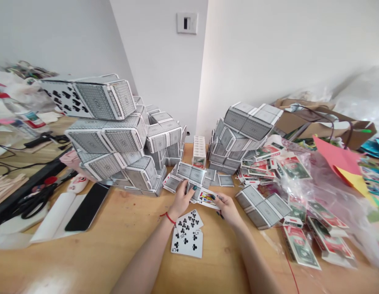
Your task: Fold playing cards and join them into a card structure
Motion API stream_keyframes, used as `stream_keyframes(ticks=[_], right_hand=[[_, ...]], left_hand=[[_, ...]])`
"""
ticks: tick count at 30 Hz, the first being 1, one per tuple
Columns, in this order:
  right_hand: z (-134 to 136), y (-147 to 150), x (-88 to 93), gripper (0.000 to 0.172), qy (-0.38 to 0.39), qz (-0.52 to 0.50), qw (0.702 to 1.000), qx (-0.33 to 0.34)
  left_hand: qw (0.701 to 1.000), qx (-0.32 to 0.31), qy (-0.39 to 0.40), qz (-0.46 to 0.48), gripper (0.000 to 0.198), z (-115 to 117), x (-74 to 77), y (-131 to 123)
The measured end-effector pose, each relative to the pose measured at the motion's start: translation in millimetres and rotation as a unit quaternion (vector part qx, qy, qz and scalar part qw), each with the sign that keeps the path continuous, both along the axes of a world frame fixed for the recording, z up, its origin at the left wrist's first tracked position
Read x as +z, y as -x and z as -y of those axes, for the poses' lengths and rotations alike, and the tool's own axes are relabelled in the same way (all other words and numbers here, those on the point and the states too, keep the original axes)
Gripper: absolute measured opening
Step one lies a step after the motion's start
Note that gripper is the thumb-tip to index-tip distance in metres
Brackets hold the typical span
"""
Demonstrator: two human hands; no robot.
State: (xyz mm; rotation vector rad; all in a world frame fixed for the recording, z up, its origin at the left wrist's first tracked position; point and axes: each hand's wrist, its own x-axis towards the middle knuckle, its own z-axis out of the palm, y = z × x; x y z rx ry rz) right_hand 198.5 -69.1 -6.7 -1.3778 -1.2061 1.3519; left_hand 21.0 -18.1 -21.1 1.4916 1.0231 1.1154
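Observation:
Near the table's middle my left hand (183, 197) is closed round a block of folded playing cards (191, 174), grey patterned backs outward. A face card (207, 198) juts from the block's right side, and my right hand (226, 207) pinches its outer end. Just below my hands lie a ten of clubs (189, 222) and a five of clubs (189, 244), face up and overlapping. Loose grey-backed cards (225, 180) lie behind the block. To the right rests a finished-looking card block (263, 206) of joined cubes.
Stacked card blocks (109, 139) rise on the left, with another stack (238, 134) at the back right. A phone (88, 206) and black scissors (39, 198) lie left. Card boxes (299, 245) and plastic wrap (339, 204) crowd the right. A bottle (23, 116) stands far left.

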Motion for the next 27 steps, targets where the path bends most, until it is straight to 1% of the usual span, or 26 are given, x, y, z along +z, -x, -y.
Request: stream_keyframes(ticks=[5,9,11,14,18,24,27], right_hand=[[0,3,-1.6,0.048,-0.027,0.049,0.998,-0.009],[3,10,1.7,0.046,-0.059,0.102,0.993,-0.024],[5,14,3.6,0.044,-0.067,0.108,0.992,-0.022],[5,16,4.7,0.044,-0.064,0.086,0.994,0.001],[3,8,2.1,0.044,-0.041,0.050,0.998,0.021],[0,0,-1.8,0.044,-0.024,0.005,0.999,0.028],[0,2,-3.7,0.046,-0.024,0.004,0.999,0.025]], left_hand=[[1.000,0.009,-0.014,-0.011,0.023,0,1.7,1],[0.999,0.014,-0.020,-0.022,0.025,1,2.8,1],[0.999,0.014,-0.024,-0.027,0.024,1,2.6,2],[0.999,0.010,-0.035,-0.036,0.023,2,2.3,3],[0.999,-0.002,-0.035,-0.040,0.023,3,4.0,2],[0.999,-0.029,-0.002,-0.017,0.025,6,10.2,-1],[0.999,-0.034,-0.005,-0.020,0.024,8,12.4,-2]])
